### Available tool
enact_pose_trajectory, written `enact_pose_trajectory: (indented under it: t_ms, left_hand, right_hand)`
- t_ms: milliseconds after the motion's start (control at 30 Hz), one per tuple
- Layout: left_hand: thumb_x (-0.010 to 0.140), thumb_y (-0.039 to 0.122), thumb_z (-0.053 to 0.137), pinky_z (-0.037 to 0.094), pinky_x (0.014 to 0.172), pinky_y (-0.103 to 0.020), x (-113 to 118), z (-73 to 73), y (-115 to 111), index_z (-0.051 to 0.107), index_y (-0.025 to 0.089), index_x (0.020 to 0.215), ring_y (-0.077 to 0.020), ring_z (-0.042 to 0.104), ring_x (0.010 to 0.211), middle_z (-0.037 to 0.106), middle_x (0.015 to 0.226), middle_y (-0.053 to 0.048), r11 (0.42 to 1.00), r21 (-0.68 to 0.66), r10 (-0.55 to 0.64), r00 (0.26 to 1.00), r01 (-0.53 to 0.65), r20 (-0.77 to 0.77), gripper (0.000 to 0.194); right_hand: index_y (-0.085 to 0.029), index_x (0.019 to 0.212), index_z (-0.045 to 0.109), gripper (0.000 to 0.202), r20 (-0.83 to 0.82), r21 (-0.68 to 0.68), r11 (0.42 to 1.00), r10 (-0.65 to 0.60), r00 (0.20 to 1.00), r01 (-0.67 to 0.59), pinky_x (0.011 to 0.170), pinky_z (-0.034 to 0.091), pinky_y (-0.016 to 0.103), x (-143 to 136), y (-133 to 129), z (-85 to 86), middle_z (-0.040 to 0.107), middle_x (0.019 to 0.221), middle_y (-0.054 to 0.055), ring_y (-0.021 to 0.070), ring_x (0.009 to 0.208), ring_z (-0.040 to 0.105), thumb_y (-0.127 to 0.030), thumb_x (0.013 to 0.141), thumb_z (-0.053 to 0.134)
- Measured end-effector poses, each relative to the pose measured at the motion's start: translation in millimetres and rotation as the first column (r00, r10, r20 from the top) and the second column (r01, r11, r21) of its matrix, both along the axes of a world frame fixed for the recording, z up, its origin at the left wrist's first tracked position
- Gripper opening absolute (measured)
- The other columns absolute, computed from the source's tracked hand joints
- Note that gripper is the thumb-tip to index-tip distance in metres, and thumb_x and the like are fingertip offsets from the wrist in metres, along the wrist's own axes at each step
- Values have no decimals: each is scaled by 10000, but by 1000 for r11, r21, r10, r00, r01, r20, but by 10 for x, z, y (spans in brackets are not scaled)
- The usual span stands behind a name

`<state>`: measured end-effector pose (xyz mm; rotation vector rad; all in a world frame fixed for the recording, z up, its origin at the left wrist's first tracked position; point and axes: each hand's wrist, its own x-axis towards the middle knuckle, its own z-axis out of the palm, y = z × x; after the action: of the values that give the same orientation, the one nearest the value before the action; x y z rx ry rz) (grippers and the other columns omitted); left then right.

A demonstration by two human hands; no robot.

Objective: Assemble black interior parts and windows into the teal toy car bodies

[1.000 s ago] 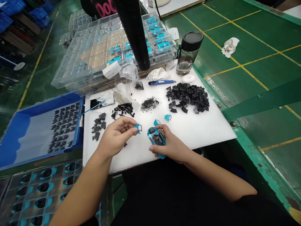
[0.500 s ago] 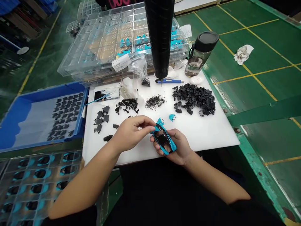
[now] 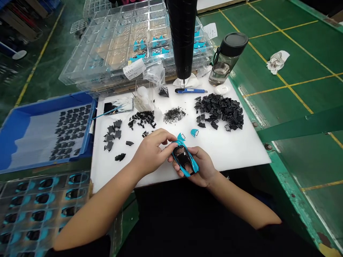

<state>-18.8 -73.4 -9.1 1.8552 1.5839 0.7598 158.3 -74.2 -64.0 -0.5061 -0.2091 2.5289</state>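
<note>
Handling: turquoise-and-black car body (image 3: 184,157), held over the worktop (image 3: 235,151)

Clasped in the curled fingers of the right hand (image 3: 203,166) at its 4 o'clock; pinched at 11 o'clock between thumb and forefinger of the left hand (image 3: 150,153). Just beyond, at 12, one turquoise piece (image 3: 180,137) is laid; a second piece (image 3: 193,132) at 1. Farther, tiny black pieces (image 3: 174,115) are strewn between 11 and 12, black parts (image 3: 221,112) heaped between 1 and 2, a lidded bottle (image 3: 227,59) stood at 1.
</note>
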Motion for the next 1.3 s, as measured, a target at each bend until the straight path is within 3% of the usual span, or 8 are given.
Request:
enact_pose_trajectory:
  t_ms: [133,300,500,700,900,1067,1167,1300]
  left_hand:
    - [886,294,642,493,728,-276,-39,-44,7,713,224,937,-142,608,822,667,919,-20,999,-26,-25,1000,25,11,112]
    - [867,413,663,518,739,-307,-52,-49,18,709,222,1004,-160,633,789,662,906,-29,975,-208,106,985,-76,138,240]
    - [890,431,620,509,736,-296,-23,-27,58,730,235,932,-153,643,756,677,869,-19,953,-301,33,996,-7,82,229]
    - [890,418,615,521,709,-307,-31,-50,58,702,216,942,-139,655,661,681,865,-11,908,-417,46,977,45,207,226]
    - [925,426,555,514,784,-312,-138,-5,37,724,241,1022,-165,672,821,684,979,-28,961,-275,60,994,-34,88,268]
    - [910,410,575,470,724,-321,-651,79,-8,695,228,991,-185,604,784,676,926,-34,930,5,354,892,-368,-281,232]
    - [893,355,591,457,687,-322,-770,-4,-13,678,215,915,-173,560,708,657,898,-37,955,-39,252,875,-294,-414,167]
    - [895,313,584,473,750,-346,-578,-192,52,655,201,938,-203,580,798,661,932,-61,993,-38,87,908,-112,-409,139]
  right_hand:
    - [-67,1009,698,410,-5,21,1000,9,1000,-8,519,508,253,3,-12,-5,713,928,162,180,654,629,-350,895,424]
    - [-76,1034,691,406,0,41,999,7,1000,-7,520,502,250,-8,-19,1,714,924,159,178,653,623,-357,908,427]
    - [-76,957,691,402,11,45,999,28,1000,-28,503,488,248,-27,-7,3,708,908,160,170,623,612,-352,913,401]
    - [-74,969,689,395,18,9,999,49,999,-49,491,497,243,-37,-15,13,712,886,157,172,621,622,-339,920,401]
    - [-65,1014,696,404,25,-27,999,39,999,-38,499,511,243,-23,5,40,708,890,150,169,627,624,-343,925,417]
    - [-58,1162,670,447,17,-71,997,30,999,-29,504,517,249,41,26,54,699,916,134,167,639,618,-351,906,452]
    - [-59,1167,671,446,12,-82,996,31,999,-30,500,511,250,54,24,56,692,909,126,167,638,616,-350,904,456]
    - [-70,1165,674,439,18,-80,997,26,1000,-24,510,505,248,44,17,56,684,896,115,165,644,612,-356,903,466]
